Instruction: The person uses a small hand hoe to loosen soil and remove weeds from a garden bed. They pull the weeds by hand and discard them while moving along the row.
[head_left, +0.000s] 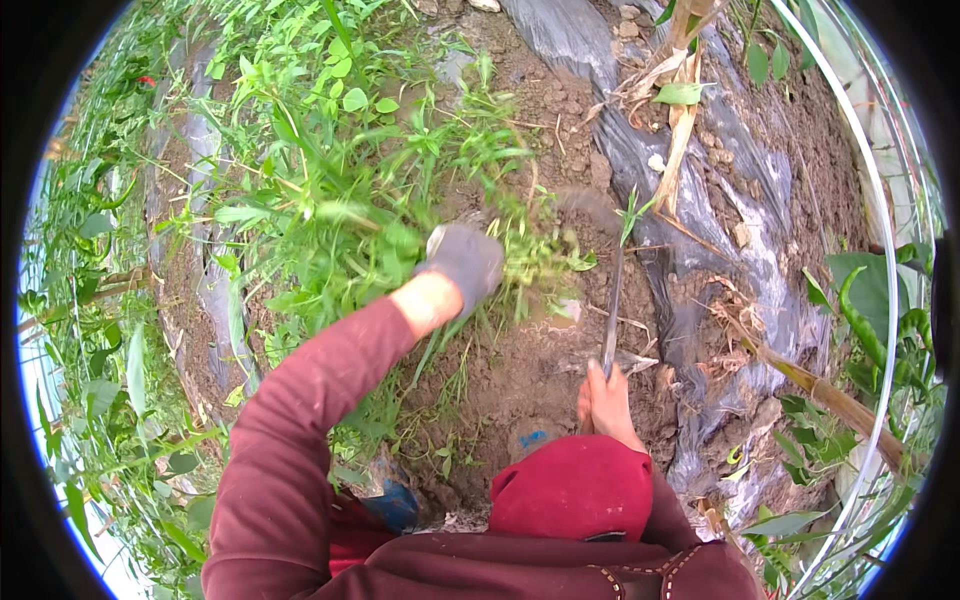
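Note:
My left hand (463, 262), in a grey work glove, is among leafy green weeds (330, 247) left of the middle; its fingers are blurred and partly hidden, so their grip cannot be made out. Bare and closed, my right hand (609, 397) holds the handle end of a long thin tool (613, 307), which points up and away from me. Its far end is blurred and curves leftward like a sickle's blade. A green sprig (631, 216) lies at the tool's upper part. Pulled or bent weeds lie between the two hands.
Torn black plastic mulch film (694, 277) runs down the soil on the right, with dry stalks (682, 142) on it. A pale curved hoop or pipe (874, 157) passes at far right beside pepper plants (862, 322). More plants crowd the left. My red-clad knee (574, 487) is below my right hand.

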